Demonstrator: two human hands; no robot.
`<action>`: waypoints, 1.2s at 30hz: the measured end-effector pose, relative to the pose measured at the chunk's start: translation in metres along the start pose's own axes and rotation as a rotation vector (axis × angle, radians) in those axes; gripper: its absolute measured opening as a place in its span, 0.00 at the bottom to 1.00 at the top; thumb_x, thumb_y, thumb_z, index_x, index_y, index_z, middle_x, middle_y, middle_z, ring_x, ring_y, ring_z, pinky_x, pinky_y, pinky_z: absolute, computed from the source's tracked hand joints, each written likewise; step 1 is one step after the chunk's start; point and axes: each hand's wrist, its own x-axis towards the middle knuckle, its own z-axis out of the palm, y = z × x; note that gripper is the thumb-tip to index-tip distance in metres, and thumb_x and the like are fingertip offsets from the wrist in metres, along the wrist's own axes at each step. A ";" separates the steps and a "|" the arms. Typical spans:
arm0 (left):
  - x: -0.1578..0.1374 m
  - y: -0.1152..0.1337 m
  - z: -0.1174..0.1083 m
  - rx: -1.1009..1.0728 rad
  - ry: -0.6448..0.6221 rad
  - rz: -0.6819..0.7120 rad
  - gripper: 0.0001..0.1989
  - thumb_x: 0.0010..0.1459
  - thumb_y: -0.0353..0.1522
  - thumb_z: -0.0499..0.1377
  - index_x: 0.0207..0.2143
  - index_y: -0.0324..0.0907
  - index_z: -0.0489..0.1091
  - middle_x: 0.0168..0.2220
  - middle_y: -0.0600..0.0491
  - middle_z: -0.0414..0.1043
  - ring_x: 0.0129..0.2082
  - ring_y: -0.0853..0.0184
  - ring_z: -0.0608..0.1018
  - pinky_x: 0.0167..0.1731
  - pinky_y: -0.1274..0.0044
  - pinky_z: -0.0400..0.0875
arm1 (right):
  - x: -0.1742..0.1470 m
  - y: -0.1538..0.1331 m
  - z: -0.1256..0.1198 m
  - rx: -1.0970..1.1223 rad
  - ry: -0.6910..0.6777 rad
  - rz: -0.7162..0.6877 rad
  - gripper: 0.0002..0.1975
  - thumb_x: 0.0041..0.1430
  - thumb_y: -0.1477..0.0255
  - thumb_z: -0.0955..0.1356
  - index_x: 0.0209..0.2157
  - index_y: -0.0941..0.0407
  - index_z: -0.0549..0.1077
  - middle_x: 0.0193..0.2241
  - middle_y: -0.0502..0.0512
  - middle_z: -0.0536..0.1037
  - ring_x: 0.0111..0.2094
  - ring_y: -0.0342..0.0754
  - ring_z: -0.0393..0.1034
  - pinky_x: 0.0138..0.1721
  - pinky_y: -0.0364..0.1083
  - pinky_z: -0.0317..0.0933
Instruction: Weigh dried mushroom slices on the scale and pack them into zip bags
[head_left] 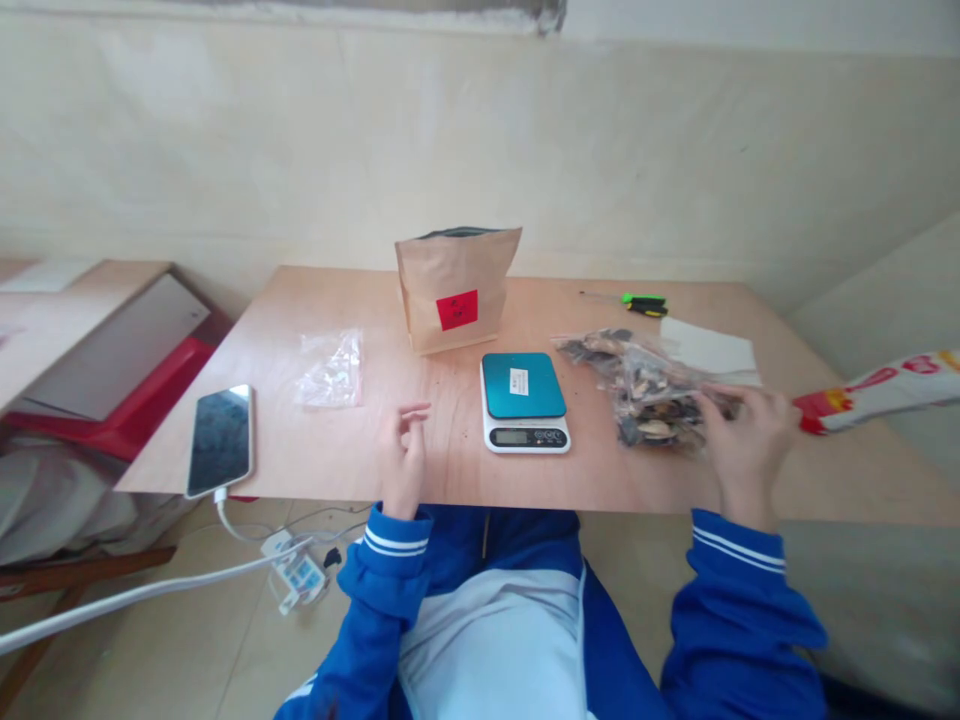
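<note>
My right hand (750, 428) pinches the right end of a clear plastic bag (652, 395) filled with dark and pale dried pieces, perhaps dried mushrooms. The bag lies on the table. Near the front edge rests my left hand (405, 450), its fingers loosely bent, thumb apart, holding nothing. Between the hands sits a small kitchen scale (525, 400) with a teal top and a white body; its display cannot be read. Behind the scale a brown paper pouch (454, 290) with a red label stands upright, its top parted.
An empty-looking clear plastic bag (331, 368) and a phone (220, 440) on a white cable lie to the left. Screwdrivers (641, 304) and a white sheet (709, 348) lie at the back right. A red-and-white packet (885, 390) juts in from the right. A power strip (296, 572) is on the floor.
</note>
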 end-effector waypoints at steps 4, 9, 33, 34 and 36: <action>-0.022 0.039 0.028 -0.513 -0.421 -0.039 0.14 0.62 0.39 0.55 0.48 0.44 0.68 0.50 0.46 0.72 0.42 0.64 0.79 0.43 0.70 0.73 | -0.017 -0.087 -0.037 0.162 0.136 -0.245 0.09 0.55 0.67 0.72 0.34 0.58 0.77 0.32 0.61 0.75 0.38 0.54 0.69 0.43 0.51 0.60; -0.028 0.058 0.047 -1.000 -0.493 -0.211 0.25 0.59 0.42 0.58 0.57 0.50 0.57 0.60 0.46 0.63 0.52 0.59 0.74 0.47 0.67 0.72 | -0.058 -0.178 -0.057 0.390 -0.254 -0.522 0.09 0.59 0.63 0.70 0.37 0.53 0.76 0.37 0.56 0.76 0.42 0.52 0.69 0.48 0.53 0.59; 0.006 0.032 0.004 -0.210 0.030 0.060 0.19 0.52 0.34 0.61 0.47 0.44 0.65 0.46 0.48 0.69 0.48 0.59 0.71 0.46 0.67 0.64 | -0.064 -0.204 -0.018 1.012 -0.706 0.053 0.08 0.59 0.67 0.67 0.32 0.56 0.76 0.32 0.54 0.81 0.37 0.51 0.77 0.40 0.47 0.69; 0.003 0.037 0.004 -0.129 0.161 0.091 0.21 0.51 0.35 0.63 0.48 0.44 0.64 0.50 0.46 0.66 0.50 0.57 0.69 0.48 0.65 0.63 | -0.066 -0.207 -0.017 1.023 -0.679 0.083 0.09 0.59 0.66 0.67 0.32 0.56 0.75 0.33 0.54 0.81 0.38 0.51 0.77 0.40 0.47 0.69; -0.005 0.047 0.006 -0.049 0.317 0.107 0.20 0.51 0.37 0.64 0.45 0.44 0.64 0.48 0.46 0.65 0.48 0.57 0.69 0.46 0.64 0.63 | -0.070 -0.216 -0.016 1.035 -0.632 0.118 0.09 0.60 0.65 0.67 0.33 0.56 0.73 0.34 0.55 0.81 0.40 0.52 0.77 0.41 0.48 0.70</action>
